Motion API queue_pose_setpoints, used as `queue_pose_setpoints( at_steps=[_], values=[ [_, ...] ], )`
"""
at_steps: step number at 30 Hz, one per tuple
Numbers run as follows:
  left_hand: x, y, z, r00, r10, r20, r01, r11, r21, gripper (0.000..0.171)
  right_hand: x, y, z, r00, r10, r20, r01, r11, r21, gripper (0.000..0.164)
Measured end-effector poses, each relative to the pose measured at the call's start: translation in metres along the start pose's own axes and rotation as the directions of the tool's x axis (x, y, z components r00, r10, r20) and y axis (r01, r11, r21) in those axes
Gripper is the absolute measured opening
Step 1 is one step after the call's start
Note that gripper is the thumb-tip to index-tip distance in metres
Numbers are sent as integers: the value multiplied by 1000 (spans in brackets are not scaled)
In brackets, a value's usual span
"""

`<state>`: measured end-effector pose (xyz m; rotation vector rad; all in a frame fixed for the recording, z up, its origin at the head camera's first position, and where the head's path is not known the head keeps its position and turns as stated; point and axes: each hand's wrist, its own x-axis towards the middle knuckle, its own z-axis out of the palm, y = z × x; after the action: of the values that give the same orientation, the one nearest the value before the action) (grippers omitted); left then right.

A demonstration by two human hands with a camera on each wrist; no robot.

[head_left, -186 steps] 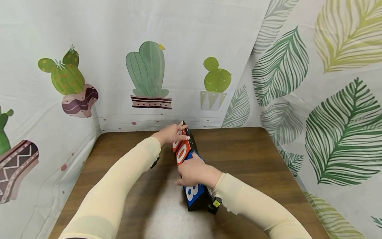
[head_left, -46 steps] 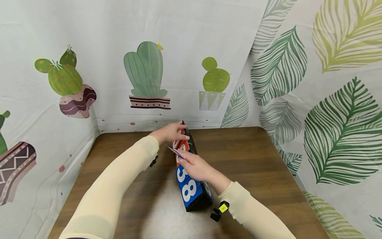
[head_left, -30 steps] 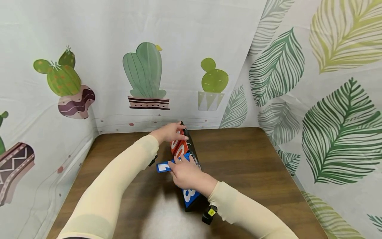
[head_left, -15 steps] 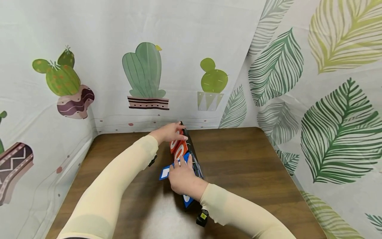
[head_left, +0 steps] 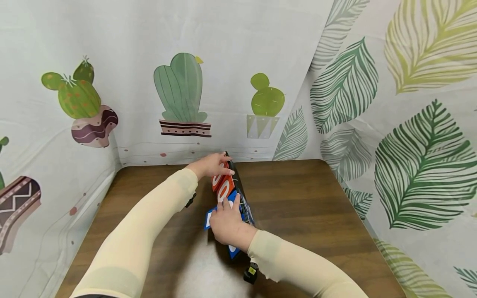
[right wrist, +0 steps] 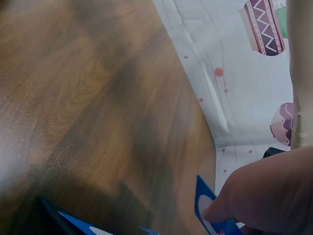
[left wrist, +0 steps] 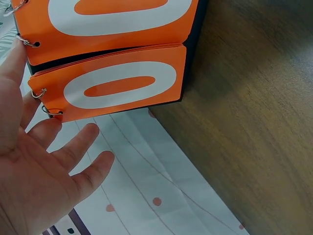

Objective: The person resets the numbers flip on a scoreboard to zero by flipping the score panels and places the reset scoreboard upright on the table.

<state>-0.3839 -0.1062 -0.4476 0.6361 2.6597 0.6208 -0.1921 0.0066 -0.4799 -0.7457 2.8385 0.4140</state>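
Observation:
A tabletop flip scoreboard point(head_left: 240, 186) stands lengthwise on the table, with number cards hung on rings along its black ridge. Two orange cards point(left wrist: 120, 84) showing zeros sit at its far end, blue cards nearer me. My left hand point(head_left: 210, 165) holds that far end, thumb over the ridge; in the left wrist view its other fingers are spread beside the end rings. Between thumb and fingers, my right hand point(head_left: 228, 225) pinches a blue number card point(head_left: 208, 218) that juts out to the left. Its white figure is mostly covered, and the hand hides most of the blue side.
The brown wooden table point(head_left: 298, 207) runs back to a white curtain point(head_left: 231, 49) printed with cacti and leaves. A black wrist camera point(head_left: 251, 273) hangs under my right wrist, close to the scoreboard's near end.
My right hand has brought the blue card from edge-on over the orange cards down to the blue side. Lately the card juts out less and sits lower. The left hand stays put.

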Motion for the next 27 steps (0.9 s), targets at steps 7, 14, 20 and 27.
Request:
queue_pose_setpoints(
  at_steps=[7, 14, 20, 27],
  values=[
    [3, -4, 1, 1000, 9, 1, -9, 1000, 8, 77, -7, 10, -8, 995, -31, -99, 29, 999, -28, 46],
    [2, -3, 1, 1000, 2, 12, -2, 1000, 4, 77, -13, 19, -11, 984, -92, -151, 93, 996, 2, 18],
    [2, -1, 2, 1000, -14, 8, 14, 1000, -6, 78, -17, 21, -10, 982, -118, -146, 129, 989, 70, 16],
    [2, -1, 1, 1000, -20, 2, 20, 1000, -6, 77, -23, 26, -17, 971, -110, -213, 154, 966, 206, 20]
  ],
)
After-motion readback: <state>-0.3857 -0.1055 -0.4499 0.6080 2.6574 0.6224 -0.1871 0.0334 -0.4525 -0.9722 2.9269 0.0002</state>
